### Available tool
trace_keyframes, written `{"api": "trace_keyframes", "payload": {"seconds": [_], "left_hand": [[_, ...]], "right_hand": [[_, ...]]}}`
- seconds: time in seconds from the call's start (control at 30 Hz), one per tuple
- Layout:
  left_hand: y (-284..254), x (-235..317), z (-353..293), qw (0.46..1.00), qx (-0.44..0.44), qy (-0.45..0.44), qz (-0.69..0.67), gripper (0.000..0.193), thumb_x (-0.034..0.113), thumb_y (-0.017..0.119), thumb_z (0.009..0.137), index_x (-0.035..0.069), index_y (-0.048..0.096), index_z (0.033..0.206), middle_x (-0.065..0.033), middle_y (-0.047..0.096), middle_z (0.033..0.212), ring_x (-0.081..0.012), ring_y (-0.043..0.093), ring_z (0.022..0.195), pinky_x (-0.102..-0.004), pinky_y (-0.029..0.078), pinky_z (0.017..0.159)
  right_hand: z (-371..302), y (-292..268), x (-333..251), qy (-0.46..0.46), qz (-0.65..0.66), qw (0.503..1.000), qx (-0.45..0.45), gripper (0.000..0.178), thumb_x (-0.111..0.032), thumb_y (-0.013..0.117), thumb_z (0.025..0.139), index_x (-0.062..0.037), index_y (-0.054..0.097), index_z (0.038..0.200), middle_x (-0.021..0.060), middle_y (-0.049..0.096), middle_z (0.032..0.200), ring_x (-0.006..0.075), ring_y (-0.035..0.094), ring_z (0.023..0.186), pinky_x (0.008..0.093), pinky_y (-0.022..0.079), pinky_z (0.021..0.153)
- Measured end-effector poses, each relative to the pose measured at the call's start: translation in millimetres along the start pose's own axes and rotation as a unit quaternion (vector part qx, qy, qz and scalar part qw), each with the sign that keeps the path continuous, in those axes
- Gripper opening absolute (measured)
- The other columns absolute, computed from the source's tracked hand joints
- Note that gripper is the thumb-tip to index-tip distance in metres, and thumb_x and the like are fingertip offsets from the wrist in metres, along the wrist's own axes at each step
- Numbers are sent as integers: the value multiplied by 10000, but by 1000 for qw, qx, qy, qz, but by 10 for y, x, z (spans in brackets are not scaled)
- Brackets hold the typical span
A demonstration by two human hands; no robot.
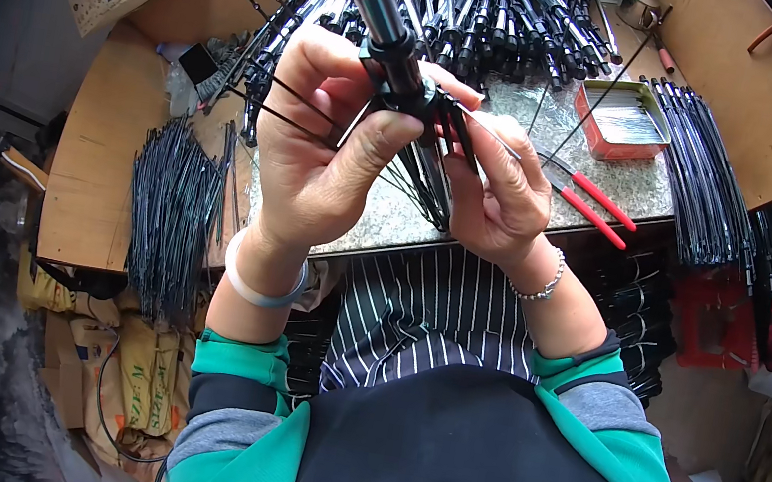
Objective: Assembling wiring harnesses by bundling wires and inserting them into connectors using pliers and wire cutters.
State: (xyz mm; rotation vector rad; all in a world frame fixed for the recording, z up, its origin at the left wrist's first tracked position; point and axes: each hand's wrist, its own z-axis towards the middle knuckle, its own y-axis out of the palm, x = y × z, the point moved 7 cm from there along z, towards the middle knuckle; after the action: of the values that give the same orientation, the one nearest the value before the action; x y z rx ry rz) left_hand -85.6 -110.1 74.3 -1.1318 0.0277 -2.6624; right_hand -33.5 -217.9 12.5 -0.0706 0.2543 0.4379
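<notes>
An umbrella frame [380,23] is held up over the worktable, its black grooved end toward the top of the view and a bright metal tube below it. My left hand [303,157] wraps round it, with the thumb pressed beside the black hub [407,93]. Thin dark ribs [299,121] stick out sideways past my left fingers, and more ribs hang below the hub. My right hand [504,199] is closed in a pinch on a black rib [464,132] at the hub's right side. Its fingertips are partly hidden.
Red-handled pliers [598,209] lie on the speckled tabletop [369,223], near a red tin [621,142] of thin metal pieces. Many umbrella frames [482,14] are heaped behind. Bundles of dark ribs lie at the left [171,207] and right [704,180].
</notes>
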Motion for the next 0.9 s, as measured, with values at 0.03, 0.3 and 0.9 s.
{"api": "trace_keyframes", "payload": {"seconds": [0.03, 0.3, 0.9], "left_hand": [[-5, -14, 4, 1000, -1, 0, 0, 248, 163, 564, 873, 42, 375, 981, -263, 610, 935, -297, 625, 876, -361, 501, 801], [-39, 5, -41, 999, 22, 35, -4, 294, -41, 571, 824, 33, 348, 1002, -244, 600, 946, -271, 607, 939, -316, 491, 807], [-118, 8, -71, 995, 79, 56, -20, 314, -104, 598, 776, 9, 404, 995, -220, 610, 938, -249, 628, 884, -316, 527, 782]], "right_hand": [[-3, 4, 5, 0, -2, 1000, -6, 387, 92, 566, 758, 63, 522, 1141, 179, 598, 1001, 268, 592, 864, 350, 484, 767], [19, 47, 16, -23, -14, 1000, 9, 424, 82, 589, 729, 38, 536, 1147, 170, 589, 987, 290, 592, 794, 349, 491, 693], [48, 112, 4, -5, -24, 999, -26, 361, 59, 525, 809, 53, 523, 1170, 187, 592, 1055, 272, 588, 901, 340, 468, 793]]}}
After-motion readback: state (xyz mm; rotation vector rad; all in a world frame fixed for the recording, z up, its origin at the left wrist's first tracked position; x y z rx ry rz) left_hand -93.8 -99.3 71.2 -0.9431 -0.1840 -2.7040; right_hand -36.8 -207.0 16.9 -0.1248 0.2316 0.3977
